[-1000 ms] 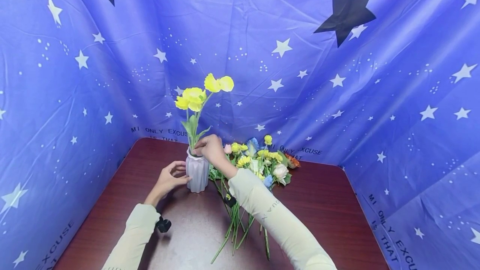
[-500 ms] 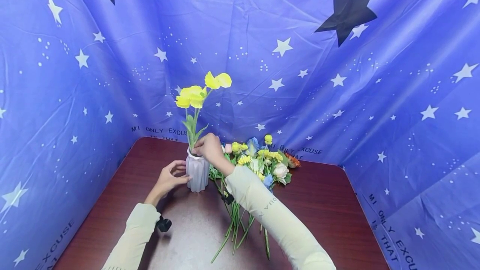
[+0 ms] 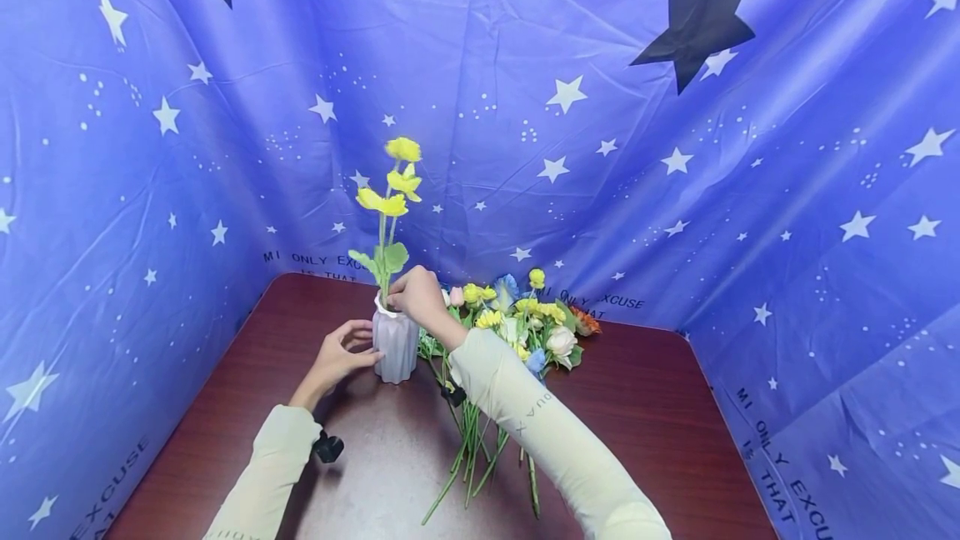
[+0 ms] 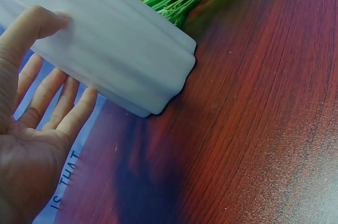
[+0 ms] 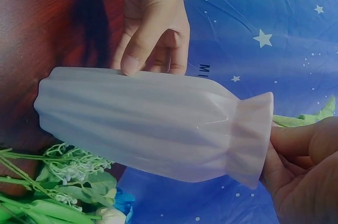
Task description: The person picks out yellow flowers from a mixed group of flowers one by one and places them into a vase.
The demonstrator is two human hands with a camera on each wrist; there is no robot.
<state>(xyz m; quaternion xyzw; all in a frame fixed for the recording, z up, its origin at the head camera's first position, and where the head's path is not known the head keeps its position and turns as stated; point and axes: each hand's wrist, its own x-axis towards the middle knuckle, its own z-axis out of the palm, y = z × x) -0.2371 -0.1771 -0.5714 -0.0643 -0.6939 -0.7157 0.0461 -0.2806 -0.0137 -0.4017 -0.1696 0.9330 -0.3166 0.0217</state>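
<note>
A ribbed white vase stands upright on the table, with yellow flowers rising from its mouth on green, leafy stems. My left hand holds the vase's left side, the thumb in front and the fingers along the back, as the left wrist view shows. Over the rim, my right hand pinches the flower stems just above the mouth. The right wrist view shows its fingers close against the fluted neck; the pinched spot itself is mostly hidden there.
Right of the vase lies a pile of artificial flowers, yellow, blue, white and orange, their green stems pointing toward me. The dark red wooden table is bounded by a blue star-printed cloth at back and sides.
The yellow flower heads have turned and drawn together; the top bloom has swung left and the leaves now face differently. The vase and left hand have stayed put; the right hand barely shifted.
</note>
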